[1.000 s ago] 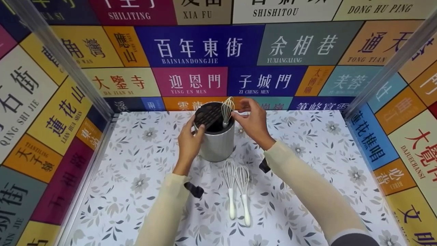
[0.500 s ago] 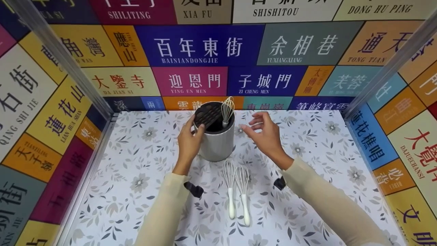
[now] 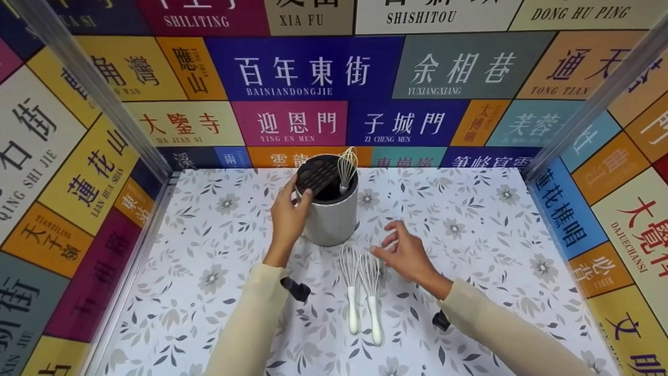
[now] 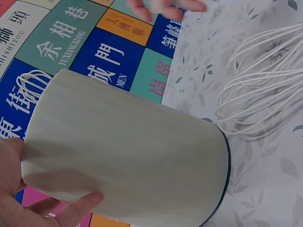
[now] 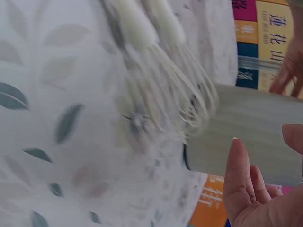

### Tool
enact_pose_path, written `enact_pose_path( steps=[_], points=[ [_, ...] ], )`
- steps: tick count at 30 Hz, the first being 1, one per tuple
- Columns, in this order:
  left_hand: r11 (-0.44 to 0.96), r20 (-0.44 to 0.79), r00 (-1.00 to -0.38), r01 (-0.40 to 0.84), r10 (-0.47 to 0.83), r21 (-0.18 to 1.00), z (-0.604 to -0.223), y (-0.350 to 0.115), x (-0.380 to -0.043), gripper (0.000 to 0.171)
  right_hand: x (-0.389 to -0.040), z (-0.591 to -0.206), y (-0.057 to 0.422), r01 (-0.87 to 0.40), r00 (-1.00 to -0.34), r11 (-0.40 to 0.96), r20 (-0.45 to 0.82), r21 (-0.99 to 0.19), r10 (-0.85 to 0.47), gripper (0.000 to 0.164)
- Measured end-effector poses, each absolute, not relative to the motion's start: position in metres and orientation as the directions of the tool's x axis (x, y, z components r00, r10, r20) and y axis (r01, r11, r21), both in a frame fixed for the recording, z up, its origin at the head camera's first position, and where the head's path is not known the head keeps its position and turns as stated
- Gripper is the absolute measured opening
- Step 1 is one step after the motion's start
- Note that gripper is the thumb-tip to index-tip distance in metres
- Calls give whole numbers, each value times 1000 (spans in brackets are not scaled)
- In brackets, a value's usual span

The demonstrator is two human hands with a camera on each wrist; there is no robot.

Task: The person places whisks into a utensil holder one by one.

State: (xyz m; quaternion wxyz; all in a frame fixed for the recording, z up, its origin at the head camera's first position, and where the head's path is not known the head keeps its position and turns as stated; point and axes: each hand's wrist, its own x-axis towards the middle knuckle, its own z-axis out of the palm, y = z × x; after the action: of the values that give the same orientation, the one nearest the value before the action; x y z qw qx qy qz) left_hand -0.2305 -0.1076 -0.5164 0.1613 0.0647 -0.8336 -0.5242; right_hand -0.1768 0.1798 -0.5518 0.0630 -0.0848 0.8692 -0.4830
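A pale grey utensil holder (image 3: 331,224) stands upright near the back of the table, with a black slotted insert (image 3: 317,176) over the left part of its mouth. One small whisk (image 3: 346,169) leans inside the right of the opening, wires up. My left hand (image 3: 288,216) grips the holder's upper left side, thumb at the rim. Two white whisks lie side by side in front of the holder, the left whisk (image 3: 353,310) and the right whisk (image 3: 373,318), handles toward me. My right hand (image 3: 409,256) hovers just right of their wire heads, fingers loosely bent and holding nothing.
A white tablecloth (image 3: 209,324) with grey flowers and leaves covers the table. Colourful panels (image 3: 302,68) with printed place names wall in the back and both sides, with clear strips (image 3: 579,99) at the corners.
My right hand has let go of the small whisk in the holder and come back toward me, down beside the two lying whisks. The left hand stays on the holder.
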Motion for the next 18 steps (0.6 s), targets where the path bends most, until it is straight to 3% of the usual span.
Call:
enact_pose_path(
  steps=[9, 18],
  points=[
    [438, 182, -947, 50, -265, 897, -517, -108, -230, 56, -146, -587, 175, -78, -972, 625, -80, -777, -220, 67],
    [424, 172, -949, 46, -264, 905, -516, -108, -230, 56, -127, -603, 172, -46, -970, 628, -116, -777, -214, 74]
  ],
)
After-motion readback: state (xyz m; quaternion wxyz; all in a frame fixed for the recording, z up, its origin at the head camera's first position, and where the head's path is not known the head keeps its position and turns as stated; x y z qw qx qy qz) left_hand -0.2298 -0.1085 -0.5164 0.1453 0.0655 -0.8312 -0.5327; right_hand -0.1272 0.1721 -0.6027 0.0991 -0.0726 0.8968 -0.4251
